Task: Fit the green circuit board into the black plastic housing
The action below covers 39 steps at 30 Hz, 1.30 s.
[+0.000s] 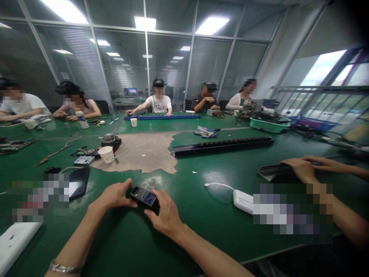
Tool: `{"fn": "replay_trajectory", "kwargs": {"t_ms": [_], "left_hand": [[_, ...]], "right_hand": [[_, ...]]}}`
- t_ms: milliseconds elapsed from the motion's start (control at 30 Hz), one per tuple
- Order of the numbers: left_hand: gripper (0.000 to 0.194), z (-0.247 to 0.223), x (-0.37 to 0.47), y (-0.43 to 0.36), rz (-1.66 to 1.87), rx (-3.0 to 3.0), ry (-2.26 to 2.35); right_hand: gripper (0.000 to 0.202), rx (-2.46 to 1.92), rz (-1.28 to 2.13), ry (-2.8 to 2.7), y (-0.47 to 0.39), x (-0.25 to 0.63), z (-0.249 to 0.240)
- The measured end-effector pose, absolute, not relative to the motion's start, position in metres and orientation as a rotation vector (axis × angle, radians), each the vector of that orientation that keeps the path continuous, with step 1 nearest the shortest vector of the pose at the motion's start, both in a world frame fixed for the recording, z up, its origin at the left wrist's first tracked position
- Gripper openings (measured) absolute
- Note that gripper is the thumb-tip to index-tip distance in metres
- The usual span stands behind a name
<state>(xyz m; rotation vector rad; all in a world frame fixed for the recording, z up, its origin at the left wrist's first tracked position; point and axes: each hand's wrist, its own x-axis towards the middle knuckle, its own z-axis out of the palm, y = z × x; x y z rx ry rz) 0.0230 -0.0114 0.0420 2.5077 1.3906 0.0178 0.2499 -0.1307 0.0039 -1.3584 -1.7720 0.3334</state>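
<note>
A small black handheld device with a little bluish screen (pixel 144 197) is tilted just over the green table in front of me. Its exact kind cannot be made out. My right hand (pixel 165 213) grips the end by the screen, thumb on the near side and fingers round the far side. At the other end, the thumb and forefinger of my left hand (pixel 117 197) close about the device's left corner. A phone (pixel 77 182) lies left of my left hand, and a white power bank with a short cable (pixel 242 200) is to the right.
A brown sheet (pixel 147 154) bears a paper cup (pixel 106 154) and electronic parts. A long black rail (pixel 225 146) lies beyond my hands. Another person's hands (pixel 302 168) rest on a black piece at right. Several people sit across the table. A white power strip (pixel 19 242) is near left.
</note>
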Motion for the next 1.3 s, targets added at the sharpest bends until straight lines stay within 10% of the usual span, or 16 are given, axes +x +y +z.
{"fn": "replay_trajectory", "kwargs": {"t_ms": [633, 1067, 1300], "left_hand": [[0.048, 0.03, 0.013, -0.01, 0.264, 2.356, 1.251], [0.054, 0.021, 0.014, -0.004, 0.305, 2.145, 1.105], [0.058, 0.017, 0.017, -0.002, 0.293, 2.096, 0.979]], "right_hand": [[0.042, -1.365, 0.385, -1.551, -0.075, 0.264, 0.033], [0.08, -1.586, 0.332, -1.582, -0.049, 0.283, -0.01], [0.05, -1.541, 0.351, -1.606, -0.05, 0.293, -0.004]]}}
